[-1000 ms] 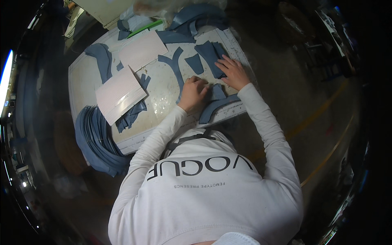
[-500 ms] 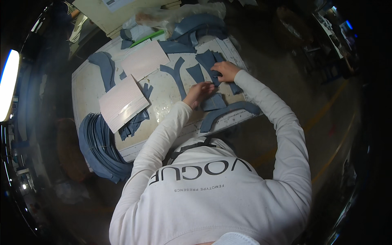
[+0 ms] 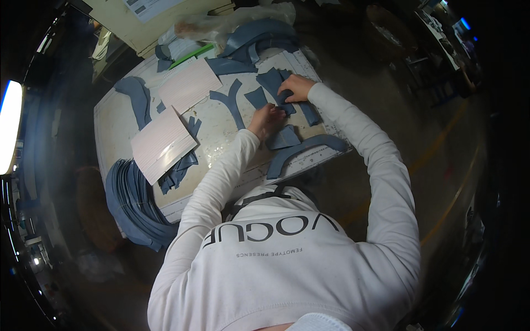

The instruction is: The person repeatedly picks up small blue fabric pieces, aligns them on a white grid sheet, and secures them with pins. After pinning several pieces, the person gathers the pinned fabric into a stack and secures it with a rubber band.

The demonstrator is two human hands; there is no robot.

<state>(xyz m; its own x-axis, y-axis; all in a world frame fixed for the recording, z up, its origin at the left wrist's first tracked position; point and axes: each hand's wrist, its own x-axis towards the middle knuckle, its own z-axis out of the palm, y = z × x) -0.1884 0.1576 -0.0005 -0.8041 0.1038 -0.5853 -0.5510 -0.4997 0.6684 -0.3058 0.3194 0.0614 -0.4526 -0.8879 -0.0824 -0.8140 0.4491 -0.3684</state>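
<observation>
Both my hands meet at a small blue leather-like cut piece (image 3: 287,107) on the right side of the table. My right hand (image 3: 297,88) grips its far end, with the fingers curled down. My left hand (image 3: 267,120) pinches at its near end; the fingertips are partly hidden. Under and beyond the right hand lie more flat blue pieces (image 3: 268,80). A small tapered blue piece (image 3: 255,98) is just beyond the left hand, and a squarish one (image 3: 285,137) lies nearer me. Along the front edge rests a long curved blue strip (image 3: 309,148).
A Y-shaped pair of blue strips (image 3: 232,105) lies mid-table (image 3: 212,151). Two pinkish lined sheets (image 3: 164,140) cover blue scraps on the left. A thick stack of curved blue pieces (image 3: 128,198) overhangs the left corner. Clear plastic (image 3: 237,25) and more blue pieces sit at the back.
The view has shifted slightly, so the table's contents sit a little further left. My left fingers have curled in more at the small piece. My right hand keeps its hold.
</observation>
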